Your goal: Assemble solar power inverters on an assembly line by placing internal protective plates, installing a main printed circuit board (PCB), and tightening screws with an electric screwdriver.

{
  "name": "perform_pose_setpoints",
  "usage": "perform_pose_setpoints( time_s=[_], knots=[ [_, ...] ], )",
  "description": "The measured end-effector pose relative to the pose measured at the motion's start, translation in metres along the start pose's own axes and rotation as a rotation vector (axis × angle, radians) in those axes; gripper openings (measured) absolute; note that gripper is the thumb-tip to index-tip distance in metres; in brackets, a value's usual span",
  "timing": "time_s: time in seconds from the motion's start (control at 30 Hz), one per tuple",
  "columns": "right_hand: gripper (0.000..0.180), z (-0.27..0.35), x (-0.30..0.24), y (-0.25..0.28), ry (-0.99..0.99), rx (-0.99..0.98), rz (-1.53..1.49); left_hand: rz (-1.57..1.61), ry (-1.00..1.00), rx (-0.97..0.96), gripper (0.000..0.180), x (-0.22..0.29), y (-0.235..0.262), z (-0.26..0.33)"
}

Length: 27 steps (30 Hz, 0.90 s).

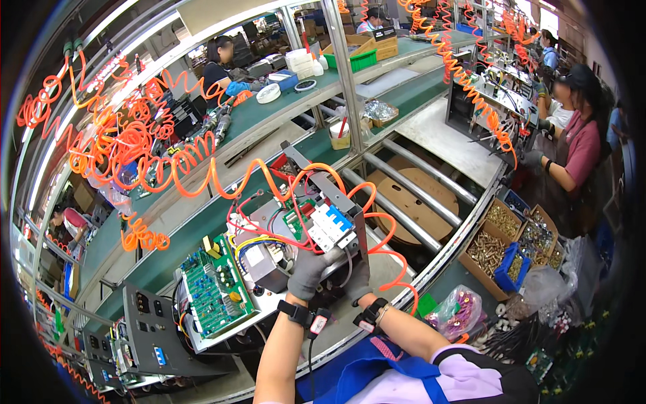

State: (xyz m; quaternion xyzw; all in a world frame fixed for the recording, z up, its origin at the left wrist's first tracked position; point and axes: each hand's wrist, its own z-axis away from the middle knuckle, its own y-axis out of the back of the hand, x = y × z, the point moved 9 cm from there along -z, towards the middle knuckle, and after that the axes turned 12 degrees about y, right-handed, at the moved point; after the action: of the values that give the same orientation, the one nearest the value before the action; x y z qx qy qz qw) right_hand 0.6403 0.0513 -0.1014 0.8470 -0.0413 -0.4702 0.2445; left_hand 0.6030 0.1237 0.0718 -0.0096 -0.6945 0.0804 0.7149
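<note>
An open metal machine chassis (269, 262) with a green circuit board (214, 286), red and yellow wires and a white and blue breaker block (331, 227) lies on the conveyor in front of me. My left hand (309, 271), in a grey glove, grips the chassis just under the breaker block. My right hand (358, 277), also gloved, holds the chassis's right end by the upright metal bracket (350, 209). Both wrists wear black straps, and a cord hangs from the left one.
Orange coiled air hoses (202, 161) hang across the line. Another grey machine case (151, 330) lies at lower left. Cardboard and blue bins of brass screws (501, 252) and a bag of pink parts (454, 313) sit at right. Metal rollers (404, 195) lie beyond. Other people work at right and across.
</note>
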Motion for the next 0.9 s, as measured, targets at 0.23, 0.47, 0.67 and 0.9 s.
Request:
perform_pose_setpoints(
  time_s=[0.23,0.47,0.67,0.9],
  knots=[
    [0.039,0.018,-0.025,0.031,-0.094,0.110,-0.086,0.046,-0.111,0.032,0.066,0.011,-0.009,0.012],
    [0.030,0.071,-0.025,0.049,-0.412,-0.142,0.037,-0.195,-0.088,0.299,0.056,0.014,-0.002,0.001],
    [0.031,0.064,-0.037,0.065,-0.490,-0.119,-0.529,-0.561,-0.161,0.601,0.064,0.030,0.002,0.008],
    [0.042,0.111,-0.102,0.099,-0.462,-0.580,-0.675,-0.240,-0.007,0.507,0.091,0.016,0.004,0.003]
  ],
)
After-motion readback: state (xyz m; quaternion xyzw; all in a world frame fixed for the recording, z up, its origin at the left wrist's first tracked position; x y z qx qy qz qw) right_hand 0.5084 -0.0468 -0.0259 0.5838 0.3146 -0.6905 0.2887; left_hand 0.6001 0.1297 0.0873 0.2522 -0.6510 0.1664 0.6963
